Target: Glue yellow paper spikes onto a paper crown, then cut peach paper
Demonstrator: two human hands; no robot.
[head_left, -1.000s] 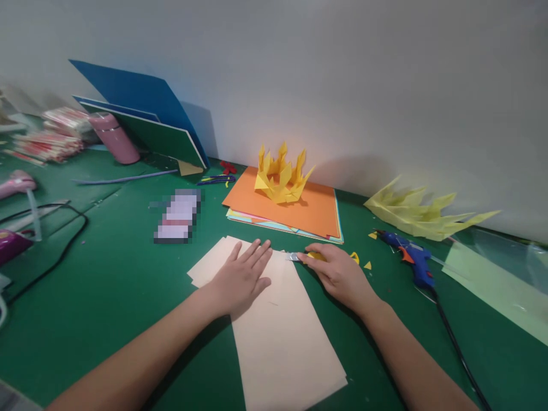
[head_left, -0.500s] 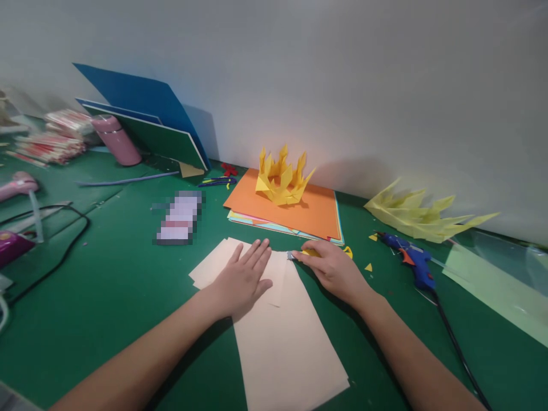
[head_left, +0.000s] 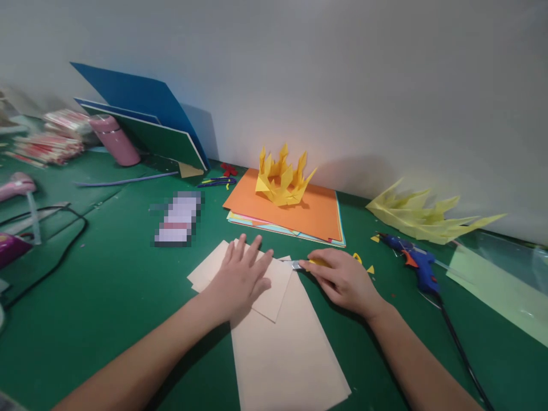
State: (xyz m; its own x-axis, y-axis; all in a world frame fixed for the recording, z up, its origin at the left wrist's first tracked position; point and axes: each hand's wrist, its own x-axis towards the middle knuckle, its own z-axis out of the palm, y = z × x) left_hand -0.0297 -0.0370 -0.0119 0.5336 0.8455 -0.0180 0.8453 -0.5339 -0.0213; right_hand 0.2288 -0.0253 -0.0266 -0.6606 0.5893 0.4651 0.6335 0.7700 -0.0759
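Note:
My left hand [head_left: 240, 279] lies flat with fingers spread, pressing on a folded sheet of pale pink paper [head_left: 277, 291]. Under it, more pale paper [head_left: 291, 354] stretches toward me, its edges slightly out of line. My right hand [head_left: 342, 279] is closed round a yellow utility knife [head_left: 317, 264]. The knife's metal tip is at the upper right edge of the folded paper, beside the crease. A yellow loop at the knife's back end shows past my fingers.
Behind the paper, a yellow paper crown [head_left: 285, 185] sits on an orange stack of sheets [head_left: 240, 197]. A blue glue gun [head_left: 422, 268] with a black cord lies right, near a pale yellow spiky paper strip [head_left: 422, 220]. A pixelated phone-like shape [head_left: 177, 220] and pink bottle [head_left: 115, 141] are left.
The folded flap under my left hand has shifted, and its lower corner now sticks out further. My right hand with the knife has moved slightly right and toward me.

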